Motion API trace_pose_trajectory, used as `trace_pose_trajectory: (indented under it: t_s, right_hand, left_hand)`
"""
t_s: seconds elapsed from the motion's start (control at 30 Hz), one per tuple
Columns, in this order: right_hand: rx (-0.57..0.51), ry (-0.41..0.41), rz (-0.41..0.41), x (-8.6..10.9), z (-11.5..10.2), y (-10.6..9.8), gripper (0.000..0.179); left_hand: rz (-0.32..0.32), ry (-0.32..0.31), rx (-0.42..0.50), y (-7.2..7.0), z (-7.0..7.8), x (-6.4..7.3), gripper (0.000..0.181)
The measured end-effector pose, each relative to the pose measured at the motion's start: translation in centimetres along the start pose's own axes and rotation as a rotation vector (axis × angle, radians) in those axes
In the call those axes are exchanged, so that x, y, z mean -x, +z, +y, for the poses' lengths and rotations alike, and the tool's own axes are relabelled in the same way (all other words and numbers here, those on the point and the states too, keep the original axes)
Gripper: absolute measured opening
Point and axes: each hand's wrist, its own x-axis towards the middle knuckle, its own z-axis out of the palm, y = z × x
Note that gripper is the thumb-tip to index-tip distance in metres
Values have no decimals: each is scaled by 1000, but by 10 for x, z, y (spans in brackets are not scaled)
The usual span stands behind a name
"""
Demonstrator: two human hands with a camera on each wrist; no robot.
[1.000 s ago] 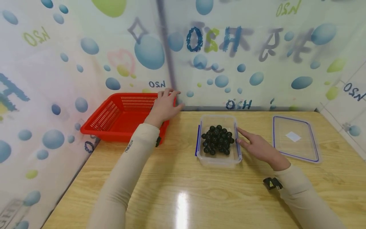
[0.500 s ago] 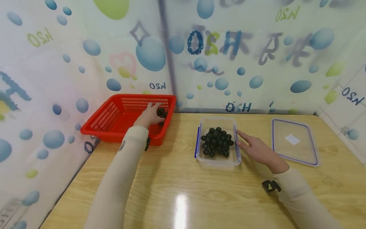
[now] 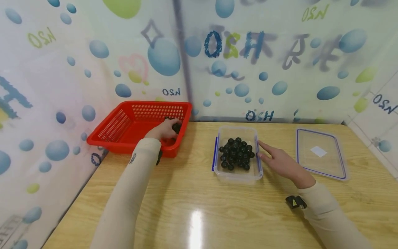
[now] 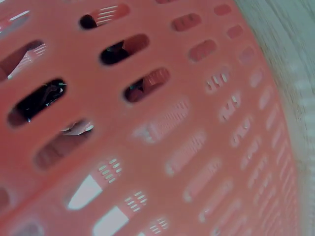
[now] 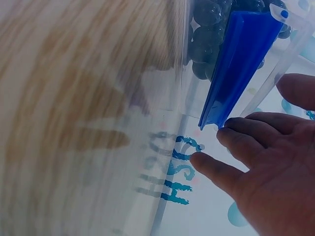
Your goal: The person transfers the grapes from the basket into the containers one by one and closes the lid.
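Inside the red basket (image 3: pixel 136 138), my left hand (image 3: pixel 163 129) curls its fingers on shiny dark balls (image 3: pixel 176 128), grape-like in size, near the basket's right wall. The left wrist view looks through the slotted basket wall (image 4: pixel 113 88), with dark shiny shapes behind the slots. To the right, a clear plastic box (image 3: pixel 237 175) with blue clips holds a heap of the same dark balls (image 3: pixel 236 154). My right hand (image 3: pixel 284 166) rests with straight fingers against the box's right side. In the right wrist view its fingertips lie by the hanging blue clip (image 5: pixel 241 69).
A clear lid (image 3: pixel 321 152) with a blue seal and a white label lies on the wooden table (image 3: pixel 199 204), right of the box. A patterned wall sheet (image 3: pixel 236 86) rises directly behind the table, with another side at the left.
My left hand came from above the basket's right rim down into the basket, and its spread fingers closed on dark balls there. My right hand and the box stayed in place.
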Motion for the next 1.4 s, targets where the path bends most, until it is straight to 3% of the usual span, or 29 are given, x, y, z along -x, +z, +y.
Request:
trace_pose_trajectory:
  t_s: [0.13, 0.3, 0.4, 0.57, 0.8, 1.13, 1.27, 1.4]
  right_hand:
    - [5, -3, -1, -1, 1, 1, 63]
    - [5, -6, -6, -1, 0, 1, 63]
    - [-3, -6, -7, 1, 0, 0, 63]
    - [-14, 0, -10, 2, -2, 0, 64]
    - [-16, 7, -13, 1, 0, 0, 64]
    - [-15, 11, -15, 0, 0, 0, 63]
    - [-13, 11, -14, 0, -1, 0, 63]
    - [-10, 12, -13, 0, -2, -1, 63]
  left_hand:
    - [6, 7, -64, 1, -1, 0, 56]
    - [24, 8, -122, 2, 0, -2, 36]
    - [19, -8, -130, 4, 1, -3, 25]
    - [47, -41, -112, 4, 2, -2, 21]
    - [175, -71, -60, 0, 5, 5, 21]
    - [360, -30, 1, -10, 2, 17, 20]
    - [422, 13, 65, -21, 5, 26, 20]
    - [485, 83, 117, -32, 18, 38, 19]
